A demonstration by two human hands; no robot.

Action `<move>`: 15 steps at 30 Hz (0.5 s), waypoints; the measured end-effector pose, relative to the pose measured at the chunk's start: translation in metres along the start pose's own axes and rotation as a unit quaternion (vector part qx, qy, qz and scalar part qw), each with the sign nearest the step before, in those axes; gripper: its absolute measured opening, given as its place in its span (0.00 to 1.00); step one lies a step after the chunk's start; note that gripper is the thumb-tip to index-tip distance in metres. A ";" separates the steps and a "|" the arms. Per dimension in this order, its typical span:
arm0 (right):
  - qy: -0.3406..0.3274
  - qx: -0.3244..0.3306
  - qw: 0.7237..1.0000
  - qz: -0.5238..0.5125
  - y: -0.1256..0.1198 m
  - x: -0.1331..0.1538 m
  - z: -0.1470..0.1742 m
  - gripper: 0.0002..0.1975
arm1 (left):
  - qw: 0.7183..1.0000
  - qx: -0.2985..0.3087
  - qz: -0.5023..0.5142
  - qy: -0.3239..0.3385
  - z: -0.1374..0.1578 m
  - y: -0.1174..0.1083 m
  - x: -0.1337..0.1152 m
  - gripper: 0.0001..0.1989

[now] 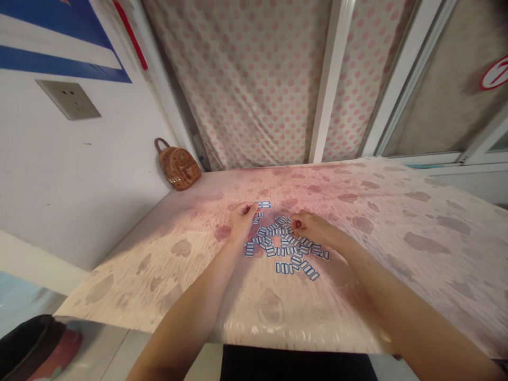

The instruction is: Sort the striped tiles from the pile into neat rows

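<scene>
A loose heap of small white rectangular pieces with blue edges lies on the patterned tablecloth, several of them overlapping. My left hand is at the heap's far left, thumb and forefinger drawn together at the edge of a small, neat group of the same pieces. Whether a piece is between those fingertips is too small to tell. Over the heap's upper right side, my right hand has its fingers curled in a pinch. What it holds, if anything, is hidden by the fingers.
The tablecloth with heart and leaf shapes covers the table. A small brown backpack stands at the back left corner against the wall. Behind the table hangs a dotted curtain. A dark and red container is on the floor at lower left.
</scene>
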State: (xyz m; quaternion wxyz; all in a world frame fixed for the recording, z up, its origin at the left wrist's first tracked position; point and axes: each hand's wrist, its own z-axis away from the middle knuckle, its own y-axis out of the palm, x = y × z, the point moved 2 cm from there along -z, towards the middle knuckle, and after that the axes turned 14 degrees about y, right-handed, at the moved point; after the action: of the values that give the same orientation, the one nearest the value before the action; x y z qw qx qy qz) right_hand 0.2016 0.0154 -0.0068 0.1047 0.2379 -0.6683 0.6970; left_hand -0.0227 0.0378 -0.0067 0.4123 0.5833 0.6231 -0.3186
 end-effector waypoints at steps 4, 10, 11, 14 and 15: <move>-0.003 0.006 1.000 -0.014 -0.001 0.001 0.000 0.11 | 1.000 0.005 -0.006 0.004 0.000 0.000 0.001 0.14; -0.060 0.039 0.995 -0.063 -0.003 0.014 0.007 0.20 | 1.000 0.013 -0.019 0.007 0.002 0.001 0.001 0.12; -0.078 0.050 0.993 -0.070 -0.002 0.016 0.008 0.20 | 1.000 0.015 -0.019 0.006 0.002 0.001 0.002 0.12; -0.073 0.038 0.991 -0.103 -0.002 0.015 0.005 0.20 | 1.000 0.020 -0.017 0.005 0.002 0.001 0.003 0.13; -0.053 0.019 0.993 -0.109 -0.003 0.012 0.004 0.20 | 1.000 0.020 -0.017 0.004 0.002 0.001 0.003 0.13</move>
State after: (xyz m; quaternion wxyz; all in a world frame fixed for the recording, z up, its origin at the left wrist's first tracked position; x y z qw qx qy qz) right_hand 0.1931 0.0100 0.0014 0.1398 0.3474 -0.6297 0.6806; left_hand -0.0212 0.0372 -0.0101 0.3926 0.5824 0.6276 -0.3359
